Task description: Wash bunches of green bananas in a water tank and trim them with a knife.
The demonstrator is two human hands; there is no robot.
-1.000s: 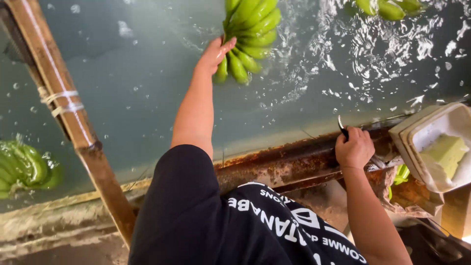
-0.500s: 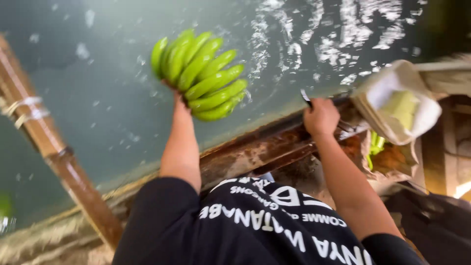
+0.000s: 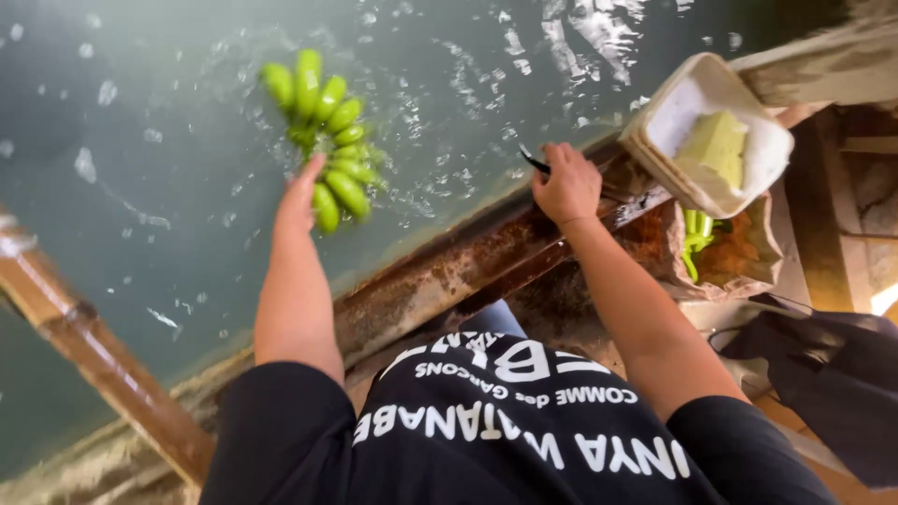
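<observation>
1. My left hand is stretched out over the water tank, its fingers wrapped around the near end of the bunch of green bananas. The bunch sits at the water's surface, far and left of centre, and I cannot tell how much of it is under.
2. My right hand rests on the rusty tank rim, fingers pressed together around a dark knife whose tip points left over the water.
3. Slip risk: the bananas are wet and I hold them only at one end. I judge that a loose grip could let the bunch drop and float out of reach.
4. Blade risk: the knife lies near the line between my two hands. If I pull the bunch toward the rim carelessly, fruit or fingers could meet the edge.
5. Balance risk: I am leaning over the rim with one arm far out, and the rim looks corroded and wet, so the bracing hand could slide.
6. Around me: a white tray with a yellow-green sponge sits to the right, tilted on the rim, and a knock could tip it in.
7. Below the tray, a brown sack holds green scraps; a black bag lies near right.
8. A wooden post slants across the near left, limiting any swing of the left arm that way.
</observation>
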